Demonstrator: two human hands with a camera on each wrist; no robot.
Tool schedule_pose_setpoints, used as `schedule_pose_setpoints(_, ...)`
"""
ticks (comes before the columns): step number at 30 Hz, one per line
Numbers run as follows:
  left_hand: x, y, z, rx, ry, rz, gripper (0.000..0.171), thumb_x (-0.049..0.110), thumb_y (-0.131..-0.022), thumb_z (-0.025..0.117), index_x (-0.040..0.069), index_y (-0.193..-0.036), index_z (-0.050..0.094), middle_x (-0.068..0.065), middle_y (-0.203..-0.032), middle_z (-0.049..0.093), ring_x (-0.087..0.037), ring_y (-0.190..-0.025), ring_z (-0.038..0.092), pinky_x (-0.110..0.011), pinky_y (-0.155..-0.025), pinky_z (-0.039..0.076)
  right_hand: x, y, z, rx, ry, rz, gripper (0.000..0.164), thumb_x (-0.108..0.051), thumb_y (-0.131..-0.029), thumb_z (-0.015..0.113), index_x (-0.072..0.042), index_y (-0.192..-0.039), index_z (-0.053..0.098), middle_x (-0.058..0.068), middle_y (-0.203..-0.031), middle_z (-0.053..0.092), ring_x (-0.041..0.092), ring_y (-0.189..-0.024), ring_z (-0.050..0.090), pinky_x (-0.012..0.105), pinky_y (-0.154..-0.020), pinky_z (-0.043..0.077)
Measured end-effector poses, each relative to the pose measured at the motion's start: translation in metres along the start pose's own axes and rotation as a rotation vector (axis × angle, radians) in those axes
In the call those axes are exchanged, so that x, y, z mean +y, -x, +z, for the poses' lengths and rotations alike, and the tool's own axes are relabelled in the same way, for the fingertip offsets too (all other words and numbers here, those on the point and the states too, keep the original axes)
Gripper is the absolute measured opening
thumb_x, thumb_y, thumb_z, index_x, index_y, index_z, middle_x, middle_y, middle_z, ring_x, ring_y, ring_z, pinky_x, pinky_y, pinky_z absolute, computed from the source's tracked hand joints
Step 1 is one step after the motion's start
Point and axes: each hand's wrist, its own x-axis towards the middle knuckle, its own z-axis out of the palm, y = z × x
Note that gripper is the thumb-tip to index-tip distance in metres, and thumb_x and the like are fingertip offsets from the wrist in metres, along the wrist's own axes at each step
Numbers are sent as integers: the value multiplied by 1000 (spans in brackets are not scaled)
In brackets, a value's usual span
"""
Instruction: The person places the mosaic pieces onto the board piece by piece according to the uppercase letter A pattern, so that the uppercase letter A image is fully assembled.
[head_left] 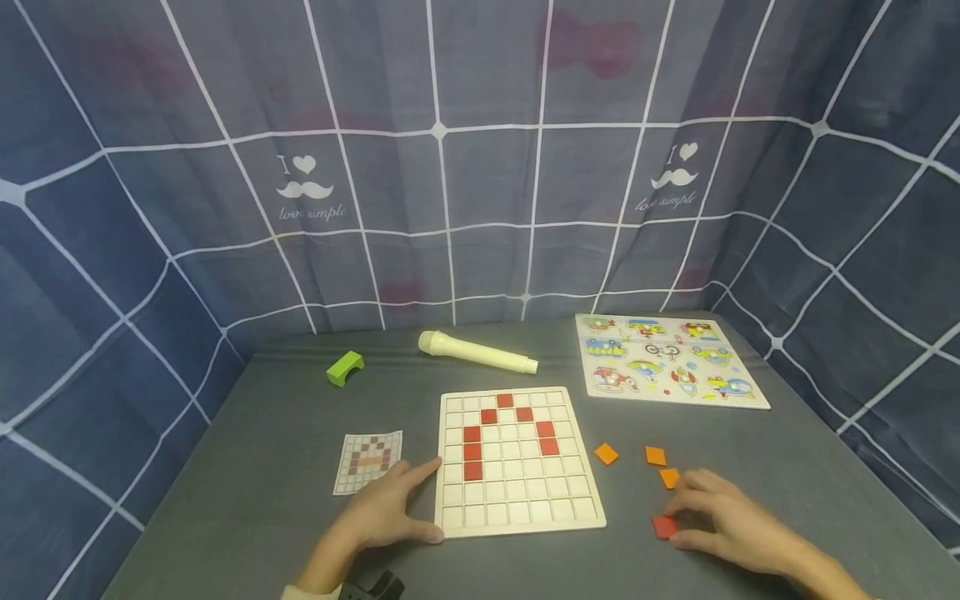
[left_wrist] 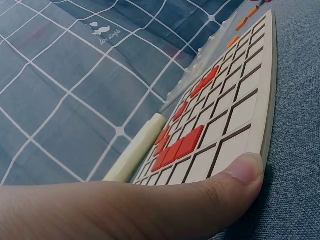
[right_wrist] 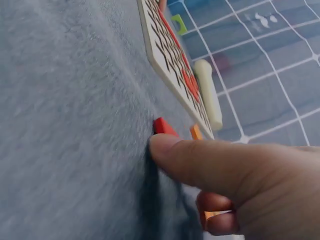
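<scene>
Head view, left hand (head_left: 390,507) touching board (head_left: 517,492), card (head_left: 360,475) only here

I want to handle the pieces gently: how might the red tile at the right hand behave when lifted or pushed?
The red tile is probably stiff, as its edges look straight. Being small next to the right hand, it is likely light. Its flat, angular shape suggests sliding rather than rolling.
</scene>
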Motion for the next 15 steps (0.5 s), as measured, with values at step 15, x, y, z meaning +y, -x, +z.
schedule_pose_setpoints(15, -1, 2, 2, 26, -22, 20, 98, 54, -60, 88, 19, -144, 51, -4, -101, 54, -16, -78, 46, -33, -68, 41, -16, -65, 13, 166, 96, -74, 38, -31, -62, 88, -39, -85, 59, -27, -91, 50, -6, -88, 45, 23, -76, 40)
